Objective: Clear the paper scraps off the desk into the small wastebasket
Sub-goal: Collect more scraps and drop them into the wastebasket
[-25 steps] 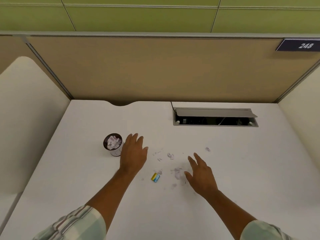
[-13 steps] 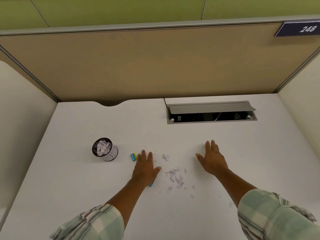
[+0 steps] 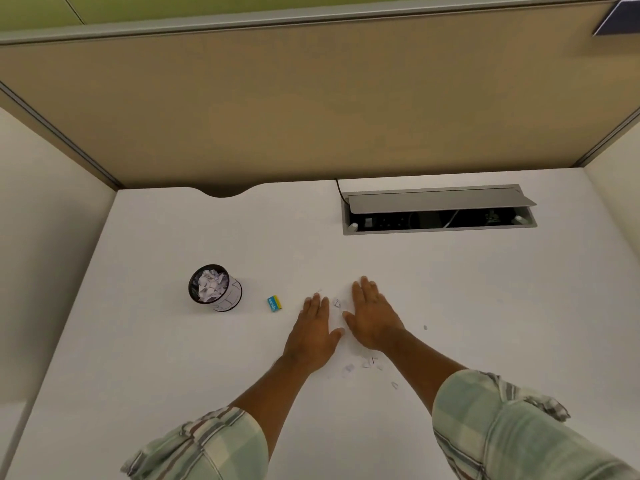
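Observation:
My left hand [image 3: 313,327] and my right hand [image 3: 372,315] lie flat on the white desk [image 3: 173,358], side by side, thumbs nearly touching. Small paper scraps [image 3: 337,302] show in the gap between the fingers. More paper scraps [image 3: 367,365] lie just behind the right wrist, and a single paper bit [image 3: 425,327] sits to the right. Whatever lies under the palms is hidden. The small black mesh wastebasket [image 3: 221,299] stands to the left, holding crumpled paper.
A blue and yellow eraser [image 3: 274,303] lies between the wastebasket and my left hand. An open cable box [image 3: 440,216] with a raised grey lid is sunk in the desk at the back right. Partition walls close off the back and both sides.
My right hand has slid left toward my left hand, closing the gap over the scrap pile. The left hand has shifted slightly forward. The camera has tilted further down.

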{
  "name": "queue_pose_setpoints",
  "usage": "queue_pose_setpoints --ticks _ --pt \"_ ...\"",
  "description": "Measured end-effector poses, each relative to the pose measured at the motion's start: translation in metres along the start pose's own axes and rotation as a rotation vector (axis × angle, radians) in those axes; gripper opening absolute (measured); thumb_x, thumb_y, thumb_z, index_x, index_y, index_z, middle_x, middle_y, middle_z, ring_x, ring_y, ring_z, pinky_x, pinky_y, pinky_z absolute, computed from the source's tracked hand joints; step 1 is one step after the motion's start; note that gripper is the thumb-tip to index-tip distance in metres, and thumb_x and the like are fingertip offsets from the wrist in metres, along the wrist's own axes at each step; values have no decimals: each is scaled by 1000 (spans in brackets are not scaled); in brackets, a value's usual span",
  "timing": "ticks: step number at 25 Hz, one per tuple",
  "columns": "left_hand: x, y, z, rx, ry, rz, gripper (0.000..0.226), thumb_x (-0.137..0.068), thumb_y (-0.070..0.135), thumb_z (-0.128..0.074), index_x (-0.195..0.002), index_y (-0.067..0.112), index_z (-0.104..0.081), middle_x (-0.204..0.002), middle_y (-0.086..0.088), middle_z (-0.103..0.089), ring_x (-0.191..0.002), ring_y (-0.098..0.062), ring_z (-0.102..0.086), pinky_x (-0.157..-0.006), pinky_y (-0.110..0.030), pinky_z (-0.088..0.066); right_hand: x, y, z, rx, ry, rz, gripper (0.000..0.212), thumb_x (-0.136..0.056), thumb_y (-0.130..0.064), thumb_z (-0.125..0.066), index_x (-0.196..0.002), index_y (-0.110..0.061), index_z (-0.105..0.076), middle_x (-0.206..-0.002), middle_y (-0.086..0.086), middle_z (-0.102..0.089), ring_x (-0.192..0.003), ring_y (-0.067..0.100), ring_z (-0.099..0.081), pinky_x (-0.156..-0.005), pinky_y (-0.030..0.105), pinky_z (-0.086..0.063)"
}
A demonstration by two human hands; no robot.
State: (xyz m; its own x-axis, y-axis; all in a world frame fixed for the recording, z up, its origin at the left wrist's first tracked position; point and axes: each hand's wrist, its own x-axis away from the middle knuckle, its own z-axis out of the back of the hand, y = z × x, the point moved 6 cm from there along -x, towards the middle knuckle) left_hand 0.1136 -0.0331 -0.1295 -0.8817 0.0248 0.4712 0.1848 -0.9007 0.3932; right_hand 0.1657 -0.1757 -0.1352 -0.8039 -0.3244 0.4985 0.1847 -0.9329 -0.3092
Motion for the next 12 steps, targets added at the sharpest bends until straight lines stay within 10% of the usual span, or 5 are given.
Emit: queue_pose_setpoints --ticks 12 --pt "3 -25 16 43 34 -57 72 -105 36 -47 -161 13 -10 -171 -3 -10 -158 -17 -6 -127 -30 -11 -9 -58 -7 233 -88 318 66 -106 -31 -35 -162 -20 -1 -170 -1 10 -157 27 8 -128 44 -8"
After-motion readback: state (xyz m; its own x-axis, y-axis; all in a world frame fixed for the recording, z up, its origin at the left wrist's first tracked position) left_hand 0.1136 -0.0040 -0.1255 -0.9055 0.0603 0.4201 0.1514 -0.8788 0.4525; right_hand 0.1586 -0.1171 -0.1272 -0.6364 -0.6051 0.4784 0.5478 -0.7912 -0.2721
